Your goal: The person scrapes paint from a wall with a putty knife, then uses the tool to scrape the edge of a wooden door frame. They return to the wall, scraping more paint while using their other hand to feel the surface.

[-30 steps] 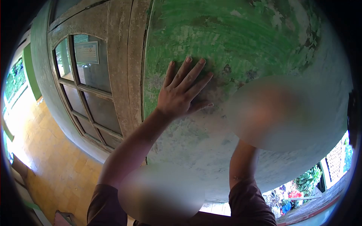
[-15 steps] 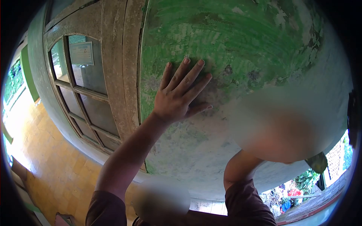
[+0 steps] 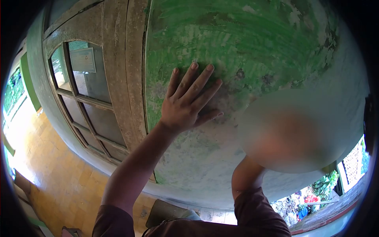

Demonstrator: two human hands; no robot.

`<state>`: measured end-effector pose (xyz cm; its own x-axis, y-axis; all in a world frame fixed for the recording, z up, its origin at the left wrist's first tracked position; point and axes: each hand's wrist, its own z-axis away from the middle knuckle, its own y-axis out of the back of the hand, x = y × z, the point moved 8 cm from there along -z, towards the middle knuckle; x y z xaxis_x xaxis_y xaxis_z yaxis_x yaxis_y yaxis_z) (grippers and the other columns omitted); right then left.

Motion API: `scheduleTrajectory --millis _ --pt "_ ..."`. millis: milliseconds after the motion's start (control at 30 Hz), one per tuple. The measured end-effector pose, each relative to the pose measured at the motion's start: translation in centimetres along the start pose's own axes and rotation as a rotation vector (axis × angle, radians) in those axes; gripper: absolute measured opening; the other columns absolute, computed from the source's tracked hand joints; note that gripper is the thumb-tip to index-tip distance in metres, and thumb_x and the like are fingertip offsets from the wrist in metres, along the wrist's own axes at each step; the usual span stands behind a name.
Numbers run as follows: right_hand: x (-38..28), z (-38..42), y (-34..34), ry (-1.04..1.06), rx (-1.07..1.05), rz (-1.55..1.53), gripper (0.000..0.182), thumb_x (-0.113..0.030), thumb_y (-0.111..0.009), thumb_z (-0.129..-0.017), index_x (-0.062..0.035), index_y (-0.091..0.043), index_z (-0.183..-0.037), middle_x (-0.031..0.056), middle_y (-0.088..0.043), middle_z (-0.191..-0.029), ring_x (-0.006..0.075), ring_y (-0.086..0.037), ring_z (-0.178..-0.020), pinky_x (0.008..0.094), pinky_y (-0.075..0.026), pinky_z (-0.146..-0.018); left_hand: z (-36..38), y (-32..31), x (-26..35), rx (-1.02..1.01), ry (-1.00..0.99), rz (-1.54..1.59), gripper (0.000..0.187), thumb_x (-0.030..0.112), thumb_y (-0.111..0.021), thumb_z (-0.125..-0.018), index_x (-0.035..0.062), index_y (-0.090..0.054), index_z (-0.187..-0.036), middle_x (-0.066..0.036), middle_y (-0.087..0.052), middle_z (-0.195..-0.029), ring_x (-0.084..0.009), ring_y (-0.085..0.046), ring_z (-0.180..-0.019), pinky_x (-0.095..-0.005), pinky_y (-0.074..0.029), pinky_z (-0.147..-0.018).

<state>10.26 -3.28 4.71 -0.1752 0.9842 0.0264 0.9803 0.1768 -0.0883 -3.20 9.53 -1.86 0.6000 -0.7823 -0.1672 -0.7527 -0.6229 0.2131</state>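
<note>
My left hand lies flat against the wall, fingers spread and holding nothing. Green paint, scraped and streaked, covers the upper wall, while paler grey patches show beneath it. Over to the right, my right hand is raised near the wall. A round blur covers it, so its fingers and anything in them cannot be made out.
Left of the wall stands a worn wooden frame with a paned window. Yellow floor tiles run below. Plants and a red item show at lower right.
My right forearm has shifted slightly left and down. The dark greenish thing beside the blurred hand is now mostly hidden. My left hand stays on the same spot of wall.
</note>
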Motion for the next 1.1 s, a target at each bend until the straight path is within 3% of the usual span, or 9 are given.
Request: scheduleTrajectory --millis 100,167,367,433,567,700,833,1000,1100 --pt "-1.1 0.1 -0.2 0.166 -0.045 -0.011 0.026 -0.026 -0.035 -0.099 -0.0156 -0.034 -0.075 -0.0031 -0.031 -0.057 0.0077 -0.026 -0.049 0.0267 -0.024 -0.046 0.0 -0.1 -0.1 -0.013 0.003 -0.004 0.066 0.057 -0.063 -0.072 0.0246 -0.050 -0.128 -0.004 -0.034 -0.144 -0.0296 -0.032 -0.132 -0.0543 -0.025 -0.105" --pt "2.0 -0.4 0.9 -0.039 0.056 0.213 0.027 -0.030 -0.034 -0.099 -0.0169 -0.035 -0.075 -0.0028 -0.032 -0.057 0.0080 -0.029 -0.050 0.0265 -0.027 -0.048 0.2 -0.1 0.1 -0.010 0.002 0.006 0.066 0.057 -0.063 -0.072 0.0248 -0.050 -0.128 -0.004 -0.034 -0.144 -0.0296 -0.033 -0.132 -0.0542 -0.025 -0.105" --pt "-1.8 -0.1 0.4 0.181 -0.015 -0.052 0.025 -0.027 -0.035 -0.099 -0.0158 -0.037 -0.077 -0.0034 -0.033 -0.057 0.0084 -0.027 -0.048 0.0254 -0.025 -0.047 0.0 0.0 -0.1 0.011 -0.001 0.018 0.063 0.055 -0.064 -0.072 0.0249 -0.051 -0.127 -0.004 -0.036 -0.143 -0.0297 -0.033 -0.132 -0.0537 -0.023 -0.106" --pt "1.3 -0.5 1.4 0.016 0.074 0.248 0.026 -0.029 -0.032 -0.100 -0.0167 -0.036 -0.077 -0.0033 -0.033 -0.058 0.0081 -0.028 -0.050 0.0253 -0.026 -0.048 0.1 0.0 0.1 0.005 -0.004 0.018 0.063 0.054 -0.064 -0.073 0.0249 -0.052 -0.127 -0.004 -0.036 -0.143 -0.0297 -0.033 -0.132 -0.0536 -0.023 -0.106" --pt "-2.4 -0.7 -0.3 0.124 -0.051 -0.057 0.027 -0.026 -0.032 -0.100 -0.0151 -0.032 -0.075 -0.0037 -0.029 -0.057 0.0082 -0.026 -0.048 0.0259 -0.024 -0.047 0.1 0.1 0.0 0.025 -0.010 0.007 0.063 0.054 -0.065 -0.072 0.0241 -0.052 -0.126 -0.005 -0.036 -0.143 -0.0295 -0.033 -0.132 -0.0534 -0.023 -0.106" --pt "1.3 -0.9 1.9 0.018 0.090 0.224 0.028 -0.028 -0.031 -0.100 -0.0150 -0.032 -0.075 -0.0037 -0.030 -0.057 0.0078 -0.027 -0.048 0.0253 -0.024 -0.048 0.0 0.0 0.0 0.013 -0.010 -0.006 0.063 0.054 -0.065 -0.073 0.0235 -0.052 -0.126 -0.005 -0.036 -0.143 -0.0295 -0.034 -0.132 -0.0535 -0.023 -0.106" --pt "-1.6 -0.6 0.5 0.114 -0.004 -0.048 0.027 -0.025 -0.032 -0.100 -0.0154 -0.033 -0.075 -0.0029 -0.029 -0.056 0.0080 -0.027 -0.048 0.0249 -0.023 -0.047 -0.1 0.0 0.0 0.014 -0.014 -0.009 0.064 0.055 -0.064 -0.073 0.0234 -0.052 -0.127 -0.005 -0.036 -0.143 -0.0293 -0.034 -0.132 -0.0536 -0.023 -0.106" --pt "1.0 -1.2 1.9 -0.001 0.073 0.151 0.025 -0.027 -0.031 -0.100 -0.0163 -0.034 -0.077 -0.0037 -0.033 -0.056 0.0067 -0.029 -0.048 0.0241 -0.027 -0.047 0.1 -0.1 0.1 0.026 -0.008 -0.022 0.063 0.054 -0.064 -0.073 0.0235 -0.052 -0.127 -0.005 -0.036 -0.143 -0.0290 -0.033 -0.132 -0.0532 -0.023 -0.107" --pt "-1.1 -1.2 1.0 0.115 -0.043 -0.096 0.026 -0.026 -0.032 -0.099 -0.0161 -0.033 -0.076 -0.0028 -0.032 -0.056 0.0070 -0.029 -0.048 0.0241 -0.026 -0.047 0.0 0.0 0.1 0.031 -0.012 -0.012 0.062 0.054 -0.064 -0.074 0.0233 -0.052 -0.126 -0.005 -0.037 -0.143 -0.0291 -0.033 -0.132 -0.0531 -0.023 -0.107"
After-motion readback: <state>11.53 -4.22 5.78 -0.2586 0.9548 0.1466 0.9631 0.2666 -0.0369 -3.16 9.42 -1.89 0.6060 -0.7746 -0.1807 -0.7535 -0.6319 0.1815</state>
